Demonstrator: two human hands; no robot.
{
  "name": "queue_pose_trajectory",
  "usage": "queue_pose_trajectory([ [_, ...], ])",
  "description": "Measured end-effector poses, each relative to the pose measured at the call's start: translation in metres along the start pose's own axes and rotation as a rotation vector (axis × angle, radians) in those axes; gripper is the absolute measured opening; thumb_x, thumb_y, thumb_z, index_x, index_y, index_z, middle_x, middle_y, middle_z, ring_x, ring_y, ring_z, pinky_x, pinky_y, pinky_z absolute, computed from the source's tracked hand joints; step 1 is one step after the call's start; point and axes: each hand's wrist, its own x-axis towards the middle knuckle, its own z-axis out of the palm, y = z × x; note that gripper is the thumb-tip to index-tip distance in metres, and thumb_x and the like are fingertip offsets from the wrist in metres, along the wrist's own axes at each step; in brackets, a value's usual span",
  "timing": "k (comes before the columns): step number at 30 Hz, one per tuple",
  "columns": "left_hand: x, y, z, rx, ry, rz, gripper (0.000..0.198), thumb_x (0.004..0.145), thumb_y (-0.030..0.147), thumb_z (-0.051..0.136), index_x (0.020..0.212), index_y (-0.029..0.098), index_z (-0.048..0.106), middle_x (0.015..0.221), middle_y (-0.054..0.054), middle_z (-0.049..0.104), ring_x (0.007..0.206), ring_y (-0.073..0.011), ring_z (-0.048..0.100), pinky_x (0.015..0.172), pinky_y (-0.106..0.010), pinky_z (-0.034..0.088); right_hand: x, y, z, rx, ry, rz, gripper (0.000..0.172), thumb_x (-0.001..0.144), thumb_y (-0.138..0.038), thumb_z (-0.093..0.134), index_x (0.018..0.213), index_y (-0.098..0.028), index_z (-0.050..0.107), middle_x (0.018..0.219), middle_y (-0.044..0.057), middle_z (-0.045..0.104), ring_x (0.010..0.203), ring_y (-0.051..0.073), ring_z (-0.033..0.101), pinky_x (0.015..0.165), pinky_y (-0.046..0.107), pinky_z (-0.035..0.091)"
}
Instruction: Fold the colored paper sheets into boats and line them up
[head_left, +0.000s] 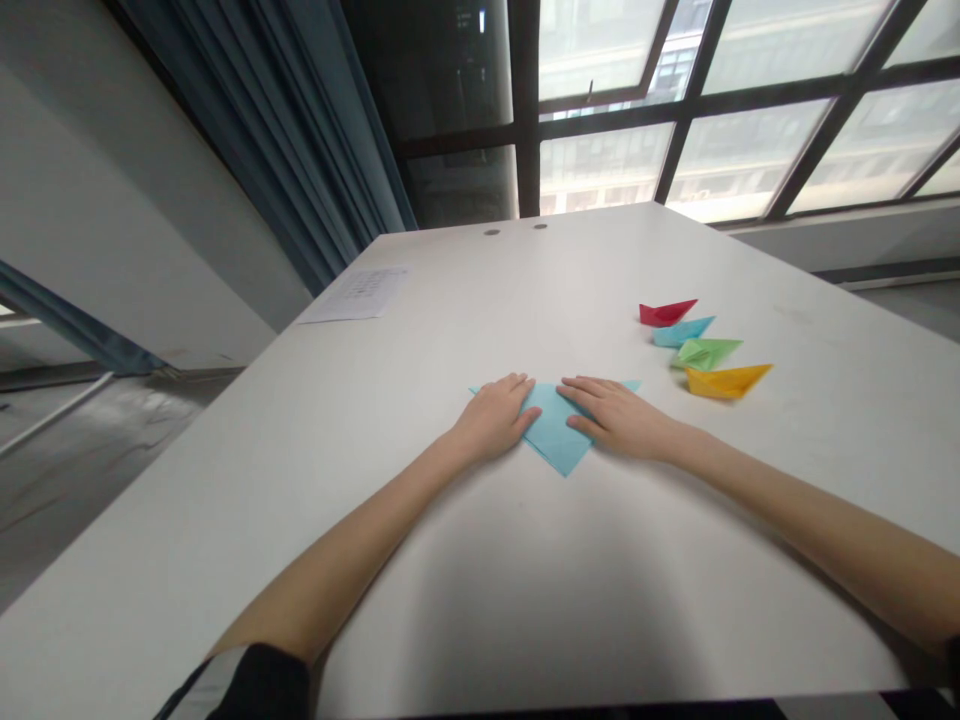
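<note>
A light blue sheet of paper (559,436), folded into a triangle, lies flat on the white table with one corner pointing toward me. My left hand (496,412) rests on its left part, fingers stretched out and palm down. On the right part lies my right hand (615,415), also flat with its fingers extended. Both hands cover much of the paper, and its two side corners stick out beyond them. The far edge runs under my fingertips.
To the right stand several folded paper boats: a red one (667,314), a blue one (681,332), a green one (705,353) and a yellow one (726,382). A printed sheet (358,295) lies at the table's left edge. Windows and a blue curtain (285,120) are behind.
</note>
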Motion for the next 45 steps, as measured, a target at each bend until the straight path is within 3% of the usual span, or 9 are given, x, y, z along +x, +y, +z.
queue_pose_trajectory([
  [5, -0.005, 0.013, 0.009, 0.024, -0.159, -0.027, 0.064, 0.088, 0.049, 0.030, 0.138, 0.009, 0.025, 0.146, -0.014, 0.022, 0.134, -0.0286, 0.021, 0.105, -0.045, 0.024, -0.003, -0.002, 0.010, -0.009, -0.065, 0.019, 0.061, 0.089, -0.051, 0.027, 0.138, -0.014, 0.029, 0.143, 0.014, 0.030, 0.130, 0.030, 0.027, 0.103, 0.051, 0.026],
  [14, -0.006, 0.014, 0.007, 0.064, -0.218, -0.072, 0.068, 0.087, 0.055, 0.023, 0.140, 0.014, 0.019, 0.148, -0.010, 0.016, 0.135, -0.0292, 0.014, 0.106, -0.045, 0.021, -0.005, 0.005, 0.013, 0.007, -0.180, 0.108, 0.072, 0.084, -0.063, 0.024, 0.142, -0.021, 0.019, 0.148, 0.010, 0.017, 0.133, 0.037, 0.011, 0.105, 0.054, 0.020],
  [22, -0.010, 0.013, 0.004, 0.112, -0.260, -0.349, 0.094, 0.071, 0.078, 0.017, 0.143, 0.017, 0.011, 0.149, -0.010, 0.008, 0.132, -0.0443, 0.010, 0.099, -0.061, 0.020, -0.011, 0.010, 0.003, 0.001, -0.312, 0.288, 0.086, 0.076, -0.073, 0.024, 0.143, -0.020, 0.011, 0.149, 0.010, 0.006, 0.133, 0.038, 0.003, 0.105, 0.054, 0.016],
  [27, -0.014, 0.005, 0.003, 0.138, -0.274, -0.414, 0.098, 0.064, 0.084, 0.014, 0.143, 0.026, 0.007, 0.150, -0.009, 0.006, 0.130, -0.0484, 0.010, 0.094, -0.067, 0.019, -0.012, 0.012, -0.002, -0.021, -0.375, 0.386, 0.094, 0.071, -0.077, 0.026, 0.143, -0.021, 0.005, 0.149, 0.010, 0.001, 0.133, 0.039, 0.001, 0.105, 0.055, 0.016],
  [33, -0.013, -0.001, -0.007, 0.122, -0.351, -0.476, 0.102, 0.057, 0.088, 0.017, 0.142, 0.031, 0.007, 0.150, -0.012, 0.005, 0.128, -0.0514, 0.010, 0.092, -0.070, 0.016, -0.013, 0.016, -0.008, -0.031, -0.396, 0.397, 0.099, 0.072, -0.077, 0.024, 0.143, -0.012, 0.003, 0.148, 0.016, 0.003, 0.134, 0.035, 0.004, 0.104, 0.056, 0.017],
  [39, -0.014, -0.012, -0.017, 0.110, -0.391, -0.471, 0.103, 0.056, 0.087, 0.029, 0.141, 0.033, 0.012, 0.148, -0.018, 0.009, 0.125, -0.0546, 0.018, 0.087, -0.073, 0.017, -0.016, 0.025, -0.006, -0.027, -0.331, 0.342, 0.093, 0.075, -0.073, 0.025, 0.143, -0.010, 0.011, 0.146, 0.018, 0.014, 0.133, 0.036, 0.014, 0.101, 0.060, 0.019],
  [42, -0.014, -0.013, -0.021, 0.127, -0.395, -0.469, 0.101, 0.057, 0.085, 0.034, 0.141, 0.030, 0.017, 0.146, -0.022, 0.012, 0.123, -0.0547, 0.021, 0.085, -0.073, 0.019, -0.016, 0.028, -0.005, -0.049, -0.280, 0.317, 0.084, 0.079, -0.067, 0.028, 0.141, -0.012, 0.021, 0.144, 0.018, 0.023, 0.131, 0.037, 0.021, 0.099, 0.062, 0.022],
  [45, -0.014, -0.013, -0.026, 0.146, -0.411, -0.469, 0.099, 0.058, 0.082, 0.040, 0.140, 0.029, 0.021, 0.146, -0.021, 0.013, 0.124, -0.0539, 0.020, 0.086, -0.073, 0.019, -0.012, 0.032, -0.006, -0.113, -0.211, 0.293, 0.060, 0.085, -0.051, 0.031, 0.133, -0.016, 0.037, 0.138, 0.016, 0.039, 0.122, 0.034, 0.039, 0.096, 0.060, 0.028],
])
